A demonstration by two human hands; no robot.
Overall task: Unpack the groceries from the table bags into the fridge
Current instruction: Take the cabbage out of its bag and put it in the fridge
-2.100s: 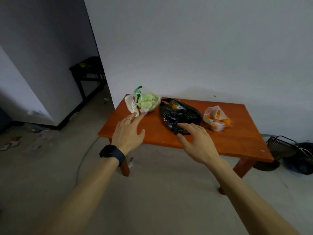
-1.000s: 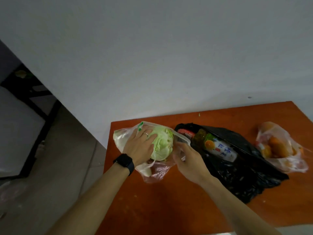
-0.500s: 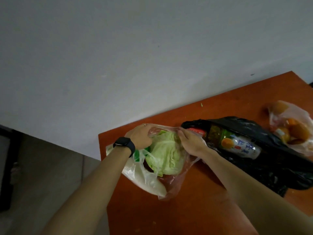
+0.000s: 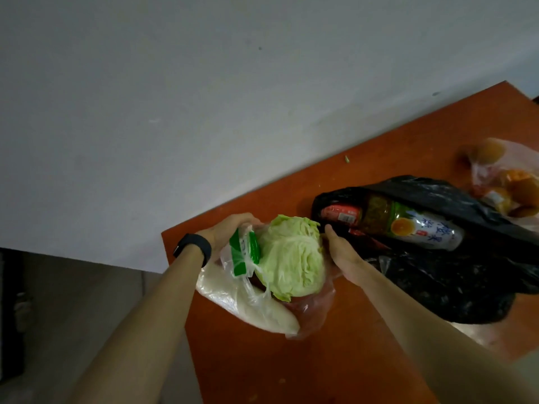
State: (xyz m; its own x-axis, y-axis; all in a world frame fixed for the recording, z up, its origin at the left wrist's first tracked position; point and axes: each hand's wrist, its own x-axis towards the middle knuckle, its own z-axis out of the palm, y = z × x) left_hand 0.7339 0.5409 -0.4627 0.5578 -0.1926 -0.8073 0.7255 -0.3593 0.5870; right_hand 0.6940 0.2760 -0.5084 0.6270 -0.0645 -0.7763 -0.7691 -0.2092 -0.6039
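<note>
While the cabbage sits half out of its bag: two hands are busy with it.
Left hand [image 4: 230, 230]: its fingers [image 4: 243, 220] curl over the far edge of the clear bag [image 4: 309, 314] and bunch up the plastic. The tips are hidden.
Right hand [image 4: 345, 258]: the thumb lies on the side of the cabbage [image 4: 291, 258]. The other fingers are tucked under it, out of sight, but the hand looks wrapped round it.
Between the two hands: the cabbage, round and pale green. Its top pokes out of the bag's mouth and its bottom is in the plastic.
Just below the left fingers: a green packet [image 4: 243, 253] and a long white radish [image 4: 248, 304], in the same bag and touching the cabbage.
Just past the right fingers: a black bag [image 4: 437, 287] with its mouth open, holding a bottle [image 4: 420, 228] and a red can [image 4: 341, 214].
Far from both hands, to the right: a bag of oranges [image 4: 507, 182].
Under it all: the table [image 4: 291, 371]. The clear bag lies near its left edge.
Fridge: not in view.
Step now: I think it is getting the cabbage free of the bag.
How to do it well: hold the plastic down with the left hand. Slide the right hand deeper under the cabbage. Lift slowly and straight up so the bag peels off.
Watch out: a quick pull could drag the thin bag along, and the radish could roll off the edge.
How far along: just starting, I think. All three bags look full.
</note>
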